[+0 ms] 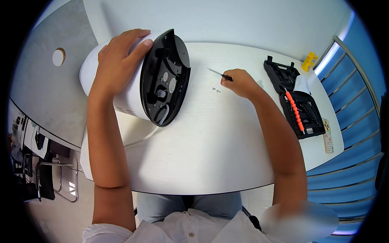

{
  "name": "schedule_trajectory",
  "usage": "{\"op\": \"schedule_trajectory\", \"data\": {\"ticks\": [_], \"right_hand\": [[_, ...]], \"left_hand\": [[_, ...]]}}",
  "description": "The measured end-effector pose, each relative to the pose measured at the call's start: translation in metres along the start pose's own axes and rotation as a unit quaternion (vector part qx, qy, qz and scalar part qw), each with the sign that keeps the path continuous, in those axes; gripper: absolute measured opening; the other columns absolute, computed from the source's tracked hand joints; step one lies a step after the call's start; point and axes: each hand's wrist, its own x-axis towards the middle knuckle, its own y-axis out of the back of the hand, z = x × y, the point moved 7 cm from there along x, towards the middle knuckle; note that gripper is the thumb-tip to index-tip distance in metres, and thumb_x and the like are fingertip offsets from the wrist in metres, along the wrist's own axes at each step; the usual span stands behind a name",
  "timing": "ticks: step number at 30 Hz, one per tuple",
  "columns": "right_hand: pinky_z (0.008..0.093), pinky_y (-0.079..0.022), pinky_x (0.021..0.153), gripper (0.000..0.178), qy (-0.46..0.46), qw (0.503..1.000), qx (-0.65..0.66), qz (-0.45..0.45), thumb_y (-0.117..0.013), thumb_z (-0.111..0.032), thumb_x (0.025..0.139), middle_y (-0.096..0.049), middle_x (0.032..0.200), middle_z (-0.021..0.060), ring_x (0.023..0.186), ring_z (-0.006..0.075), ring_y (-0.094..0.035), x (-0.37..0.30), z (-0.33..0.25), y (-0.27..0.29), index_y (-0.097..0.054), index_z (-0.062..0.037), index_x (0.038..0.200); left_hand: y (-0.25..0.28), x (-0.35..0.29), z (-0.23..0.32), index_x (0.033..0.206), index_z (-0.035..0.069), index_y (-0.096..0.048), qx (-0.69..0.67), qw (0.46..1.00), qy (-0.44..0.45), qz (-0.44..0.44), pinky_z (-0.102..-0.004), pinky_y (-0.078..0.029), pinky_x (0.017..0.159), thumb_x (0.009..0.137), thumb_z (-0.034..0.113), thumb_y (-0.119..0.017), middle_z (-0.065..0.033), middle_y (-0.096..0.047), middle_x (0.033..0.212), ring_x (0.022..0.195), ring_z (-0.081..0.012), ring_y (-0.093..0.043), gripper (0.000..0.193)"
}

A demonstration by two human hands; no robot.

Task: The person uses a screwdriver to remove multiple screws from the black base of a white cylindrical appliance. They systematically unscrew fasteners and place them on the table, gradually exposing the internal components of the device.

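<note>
A white rounded appliance (131,101) lies on its side at the left of the table, its black oval base (176,103) turned to the right. My left hand (119,60) holds it from above, thumb near the base's rim and fingers over the white body. My right hand (239,83) is closed around the black handle of a small screwdriver (215,72), its thin metal shaft pointing left toward the base but apart from it. Just below the shaft, small loose screws (216,90) rest on the tabletop.
An open black tool case (289,109) stands at the right with an orange flexible shaft (295,111) in it. Behind it is a yellow box (309,61); a white remote-like strip (328,139) lies beside it. A pale cord (142,139) trails under the appliance. Metal railing (360,69) borders the right.
</note>
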Motion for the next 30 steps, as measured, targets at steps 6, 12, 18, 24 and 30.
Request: {"op": "schedule_trajectory", "data": {"ticks": [6, 12, 18, 24, 30], "right_hand": [[0.0397, -0.048, 0.065, 0.016, -0.019, 0.998, -0.062, 0.001, -0.065, -0.02, 0.083, -0.062, 0.077, 0.0104, 0.073, 0.0268, -0.06, 0.003, -0.004, -0.024, -0.06, -0.0047, 0.081], [0.0401, -0.049, 0.067, 0.012, -0.006, 0.994, -0.107, 0.002, -0.063, -0.017, 0.084, -0.063, 0.08, 0.0099, 0.077, 0.028, -0.061, 0.002, -0.005, -0.034, -0.061, -0.0051, 0.085], [0.0414, -0.049, 0.069, 0.009, 0.051, 0.993, -0.11, 0.006, -0.061, -0.012, 0.084, -0.064, 0.082, 0.0123, 0.079, 0.0303, -0.061, 0.003, -0.009, -0.034, -0.061, -0.0028, 0.086], [0.0391, -0.045, 0.065, 0.01, 0.067, 0.994, -0.089, -0.016, -0.061, -0.01, 0.082, -0.061, 0.076, 0.0144, 0.07, 0.0288, -0.057, 0.0, -0.012, -0.033, -0.059, -0.0001, 0.083], [0.0417, -0.049, 0.07, 0.008, 0.034, 0.988, -0.145, -0.041, -0.059, -0.008, 0.085, -0.063, 0.084, 0.0135, 0.081, 0.0308, -0.061, -0.002, -0.017, -0.033, -0.061, -0.001, 0.084]], "left_hand": [[0.0, 0.001, -0.014, 0.115, 0.009, -0.066, -0.092, 0.995, 0.012, -0.021, -0.0377, -0.039, 0.1, 0.089, 0.043, -0.054, -0.0128, -0.062, 0.121, 0.115, -0.0305, -0.055, 0.044], [0.004, 0.002, -0.023, 0.116, 0.011, -0.067, -0.111, 0.993, -0.041, -0.022, -0.0369, -0.04, 0.101, 0.089, 0.041, -0.057, -0.0124, -0.063, 0.121, 0.115, -0.0299, -0.055, 0.042], [0.002, 0.004, -0.029, 0.116, 0.012, -0.067, -0.126, 0.991, -0.044, -0.03, -0.0359, -0.04, 0.1, 0.089, 0.042, -0.056, -0.0118, -0.062, 0.121, 0.115, -0.0285, -0.055, 0.042], [0.001, 0.004, -0.031, 0.117, 0.012, -0.066, -0.137, 0.988, -0.061, -0.033, -0.0366, -0.041, 0.1, 0.09, 0.043, -0.056, -0.0112, -0.062, 0.122, 0.116, -0.0281, -0.055, 0.043], [0.001, 0.004, -0.034, 0.119, 0.015, -0.066, -0.148, 0.986, -0.073, -0.037, -0.0393, -0.039, 0.103, 0.087, 0.051, -0.056, -0.0106, -0.061, 0.125, 0.119, -0.0289, -0.053, 0.049]]}}
